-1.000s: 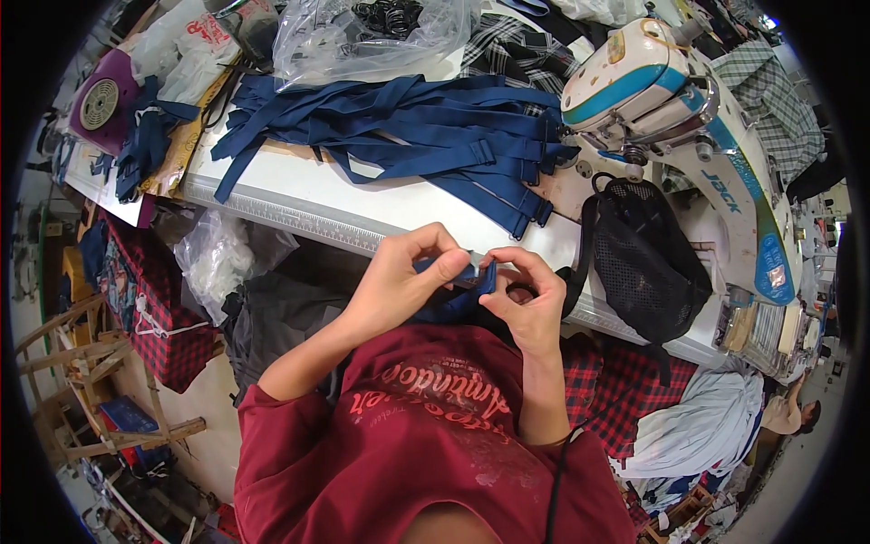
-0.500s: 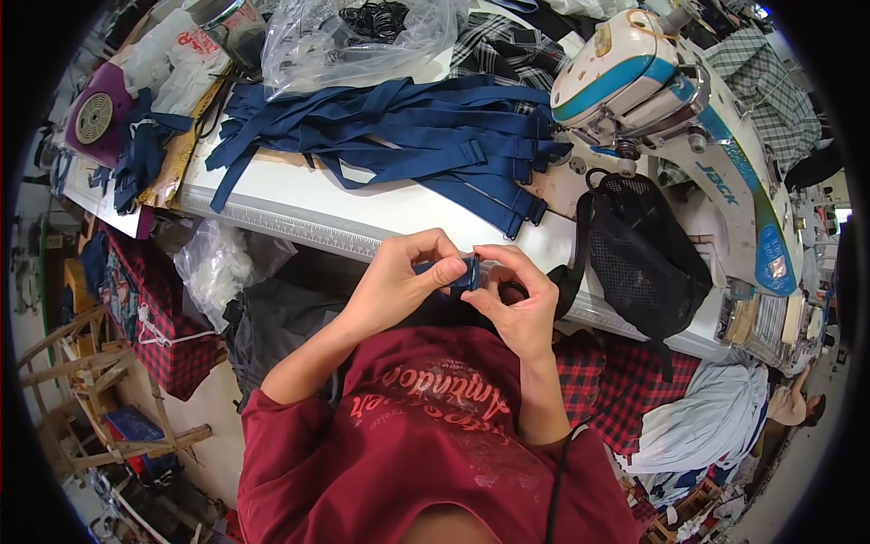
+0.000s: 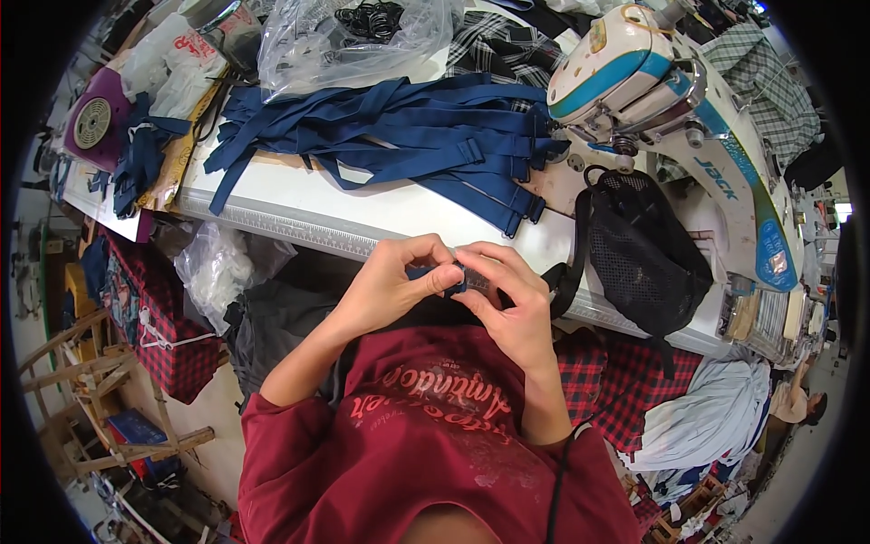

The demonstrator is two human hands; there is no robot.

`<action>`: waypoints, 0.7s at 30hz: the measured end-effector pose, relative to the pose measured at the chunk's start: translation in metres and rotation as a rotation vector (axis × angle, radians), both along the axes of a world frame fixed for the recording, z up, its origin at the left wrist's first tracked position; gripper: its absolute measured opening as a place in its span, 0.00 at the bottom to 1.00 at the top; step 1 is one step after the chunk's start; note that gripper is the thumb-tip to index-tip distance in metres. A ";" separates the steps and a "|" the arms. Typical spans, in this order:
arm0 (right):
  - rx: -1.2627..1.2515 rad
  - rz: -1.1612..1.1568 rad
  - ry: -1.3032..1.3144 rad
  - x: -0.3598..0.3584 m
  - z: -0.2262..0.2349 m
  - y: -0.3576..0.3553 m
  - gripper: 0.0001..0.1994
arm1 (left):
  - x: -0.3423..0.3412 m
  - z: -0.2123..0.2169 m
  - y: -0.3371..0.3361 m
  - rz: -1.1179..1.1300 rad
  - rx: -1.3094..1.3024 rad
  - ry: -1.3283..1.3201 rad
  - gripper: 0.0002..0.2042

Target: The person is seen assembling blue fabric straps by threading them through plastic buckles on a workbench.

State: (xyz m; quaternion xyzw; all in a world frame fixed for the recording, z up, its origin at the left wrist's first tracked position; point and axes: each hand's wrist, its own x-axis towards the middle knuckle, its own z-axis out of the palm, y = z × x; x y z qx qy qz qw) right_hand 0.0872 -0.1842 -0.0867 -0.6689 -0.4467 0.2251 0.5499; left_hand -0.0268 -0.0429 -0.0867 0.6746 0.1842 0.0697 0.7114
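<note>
Just in front of my chest, at the table's near edge, my two hands meet over a short piece of dark blue strap [image 3: 460,280]. My left hand [image 3: 399,279] pinches the strap between thumb and forefinger. My right hand [image 3: 509,295] closes from the other side on a small dark strap slider at its end, mostly hidden by the fingers. Beyond them lies a pile of blue straps [image 3: 372,136], several with dark sliders [image 3: 536,210] on their ends.
A white and teal sewing machine [image 3: 625,68] stands at the right, with a black mesh bag [image 3: 639,258] before it. Along the table's front runs a ruler strip [image 3: 299,232]. A clear plastic bag [image 3: 353,45] lies at the back. Red checked cloth [image 3: 625,390] hangs below.
My right hand has shifted slightly left, and its fingers have closed in against the left fingertips. The strap and slider, plainer before, are now mostly covered.
</note>
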 end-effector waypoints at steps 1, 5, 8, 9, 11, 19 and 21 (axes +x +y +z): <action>-0.024 -0.008 0.011 -0.001 0.003 0.000 0.21 | 0.000 0.001 -0.001 0.032 0.015 -0.010 0.11; 0.114 -0.157 0.166 -0.004 -0.003 0.002 0.15 | 0.000 0.001 -0.006 0.145 0.225 -0.023 0.10; 0.093 -0.138 0.099 -0.007 0.000 0.006 0.11 | 0.001 0.003 -0.009 0.191 0.458 -0.018 0.09; 0.093 -0.138 0.099 -0.009 -0.001 0.008 0.11 | 0.001 -0.001 -0.009 0.195 0.469 -0.079 0.09; 0.050 -0.113 0.141 -0.009 -0.005 0.011 0.08 | 0.002 -0.003 -0.009 0.197 0.480 -0.141 0.10; -0.045 -0.028 0.880 -0.001 0.001 0.005 0.05 | 0.001 -0.002 -0.003 0.187 0.489 -0.217 0.06; -0.071 -0.067 0.678 -0.001 0.001 0.007 0.04 | 0.002 0.002 -0.004 0.200 0.505 -0.213 0.05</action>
